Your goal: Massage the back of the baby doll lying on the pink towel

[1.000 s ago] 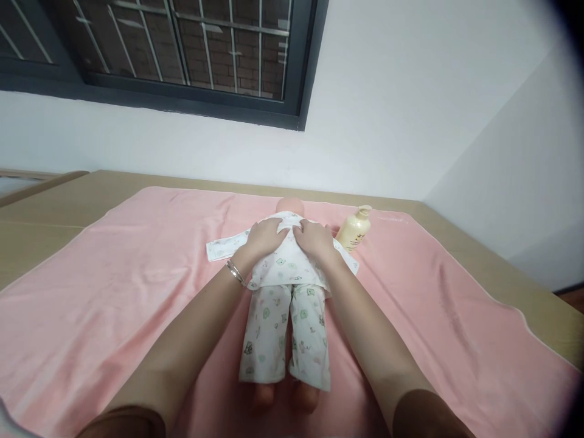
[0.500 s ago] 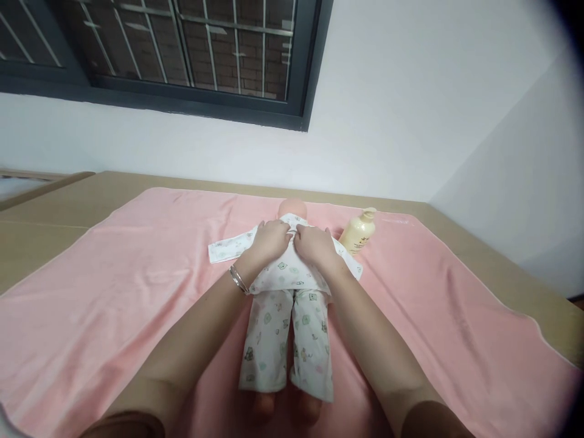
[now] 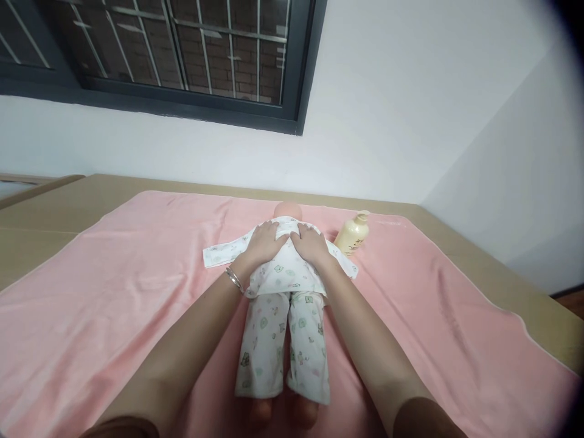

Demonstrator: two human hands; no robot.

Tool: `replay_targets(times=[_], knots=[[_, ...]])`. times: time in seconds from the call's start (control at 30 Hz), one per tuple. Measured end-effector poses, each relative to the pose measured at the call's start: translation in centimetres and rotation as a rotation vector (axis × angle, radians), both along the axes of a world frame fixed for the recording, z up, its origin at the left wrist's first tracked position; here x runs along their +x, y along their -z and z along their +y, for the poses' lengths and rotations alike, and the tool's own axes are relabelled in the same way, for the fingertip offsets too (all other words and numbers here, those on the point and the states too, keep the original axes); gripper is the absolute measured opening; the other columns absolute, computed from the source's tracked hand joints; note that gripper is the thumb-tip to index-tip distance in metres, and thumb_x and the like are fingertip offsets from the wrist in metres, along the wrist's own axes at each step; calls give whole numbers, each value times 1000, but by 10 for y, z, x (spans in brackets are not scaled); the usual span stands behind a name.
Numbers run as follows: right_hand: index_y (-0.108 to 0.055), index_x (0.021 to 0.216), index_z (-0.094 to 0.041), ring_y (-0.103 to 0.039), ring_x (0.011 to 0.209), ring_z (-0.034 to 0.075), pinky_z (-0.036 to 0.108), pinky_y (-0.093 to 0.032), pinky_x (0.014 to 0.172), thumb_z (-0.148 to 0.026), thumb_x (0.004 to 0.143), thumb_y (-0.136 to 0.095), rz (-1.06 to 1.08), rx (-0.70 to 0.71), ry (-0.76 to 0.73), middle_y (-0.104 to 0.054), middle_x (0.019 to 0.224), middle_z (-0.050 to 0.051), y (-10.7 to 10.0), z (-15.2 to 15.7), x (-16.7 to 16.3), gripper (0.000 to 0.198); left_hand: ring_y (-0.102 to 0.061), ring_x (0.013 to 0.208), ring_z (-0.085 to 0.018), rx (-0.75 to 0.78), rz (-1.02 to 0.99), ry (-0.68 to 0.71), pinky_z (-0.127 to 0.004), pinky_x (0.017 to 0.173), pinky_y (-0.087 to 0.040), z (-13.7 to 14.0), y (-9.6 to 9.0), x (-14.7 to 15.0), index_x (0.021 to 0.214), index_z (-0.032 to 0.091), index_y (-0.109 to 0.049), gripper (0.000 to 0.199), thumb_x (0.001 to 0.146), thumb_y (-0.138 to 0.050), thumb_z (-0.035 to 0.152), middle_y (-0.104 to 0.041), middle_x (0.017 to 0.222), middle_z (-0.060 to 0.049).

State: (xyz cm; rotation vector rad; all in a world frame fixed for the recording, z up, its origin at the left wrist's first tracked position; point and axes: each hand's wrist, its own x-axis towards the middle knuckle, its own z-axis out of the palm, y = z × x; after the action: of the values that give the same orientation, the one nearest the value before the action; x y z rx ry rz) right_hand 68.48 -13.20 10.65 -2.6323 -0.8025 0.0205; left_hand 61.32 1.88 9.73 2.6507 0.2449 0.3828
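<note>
A baby doll (image 3: pixel 287 211) lies stretched out, head away from me and feet towards me, dressed in a white printed top (image 3: pixel 286 274) and matching trousers (image 3: pixel 264 347). My left hand (image 3: pixel 266 243) rests flat on the left side of the upper part of the top, fingers extended. On the right side my right hand (image 3: pixel 311 244) lies flat in the same way. The two thumbs point inward and almost meet at the middle. A silver bracelet (image 3: pixel 235 278) circles my left wrist. The doll's face is out of sight.
A cream pump bottle (image 3: pixel 352 236) leans or stands tilted just right of the doll's sleeve. Beneath everything a pink cloth (image 3: pixel 137 274) covers much of a wooden surface (image 3: pixel 45 243). Behind is a white wall with a dark-framed, barred window (image 3: pixel 294 112).
My fingers were curled in near the middle of the upper top; now they are spread flat, with the hands slightly farther apart. The whole view has shifted a little.
</note>
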Motion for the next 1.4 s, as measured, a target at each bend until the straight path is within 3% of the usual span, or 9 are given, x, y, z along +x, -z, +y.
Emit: replay_targets(times=[0.1, 0.23, 0.4, 0.5, 0.57, 0.67, 0.77, 1.17, 1.4], knots=[[-45, 150, -14, -39, 145, 34, 54, -28, 117, -40, 105, -27, -7, -58, -7, -46, 156, 16, -8, 0, -6, 56, -37, 148, -32, 96, 70, -2, -51, 122, -24, -6, -9, -3, 145, 12, -47, 54, 104, -35, 45, -46, 157, -19], [-56, 136, -14, -56, 128, 33, 45, -42, 103, -32, 103, -31, -17, -105, -64, -61, 139, 18, -29, -5, -21, 45, -52, 135, -34, 237, 90, 60, -50, 114, -35, -18, -26, -14, 135, 10, -57, 45, 103, -36, 34, -56, 146, -20], [-66, 115, -18, -65, 113, 31, 42, -43, 99, -26, 99, -39, -43, -140, -107, -72, 117, 14, -44, -10, -32, 32, -62, 121, -33, 264, 68, 107, -44, 105, -44, -21, -33, -18, 121, 11, -66, 39, 101, -40, 31, -67, 127, -18], [-67, 115, -18, -65, 113, 30, 41, -43, 99, -29, 100, -39, -39, -88, -95, -73, 115, 14, -37, -8, -25, 35, -53, 134, -33, 178, 54, 46, -45, 113, -38, -14, -22, -10, 137, 12, -58, 50, 103, -36, 42, -59, 143, -18], [-64, 128, -16, -61, 123, 31, 40, -42, 104, -35, 101, -37, -32, -44, -90, -68, 128, 16, -25, -6, -15, 42, -40, 147, -33, 127, 77, 5, -47, 120, -29, -8, -14, -4, 149, 11, -47, 61, 104, -33, 50, -46, 157, -18], [-44, 154, -13, -40, 145, 34, 43, -31, 116, -42, 104, -33, -23, -26, -69, -45, 157, 18, -8, -3, -4, 59, -25, 155, -32, 88, 127, -11, -48, 126, -17, -2, -2, 3, 156, 6, -35, 73, 103, -30, 56, -32, 165, -20], [-30, 162, -10, -28, 152, 36, 47, -22, 121, -44, 105, -28, 5, -43, -56, -32, 164, 20, 2, 0, 0, 66, -18, 158, -31, 69, 145, -1, -49, 127, -11, 0, 4, 5, 158, 5, -30, 77, 102, -26, 58, -25, 168, -21], [-35, 158, -12, -40, 145, 35, 50, -26, 118, -43, 104, -28, 27, -37, -74, -47, 155, 19, 2, 1, 0, 63, -22, 157, -30, 52, 157, 11, -53, 126, -11, -4, -2, 1, 157, 10, -32, 71, 103, -24, 55, -30, 167, -20], [-32, 159, -12, -40, 145, 36, 59, -20, 119, -46, 104, -25, 36, -63, -66, -46, 155, 21, -4, 0, -6, 65, -28, 155, -31, 52, 161, 19, -54, 126, -12, -4, -7, -2, 156, 12, -36, 69, 103, -24, 55, -34, 165, -19]])
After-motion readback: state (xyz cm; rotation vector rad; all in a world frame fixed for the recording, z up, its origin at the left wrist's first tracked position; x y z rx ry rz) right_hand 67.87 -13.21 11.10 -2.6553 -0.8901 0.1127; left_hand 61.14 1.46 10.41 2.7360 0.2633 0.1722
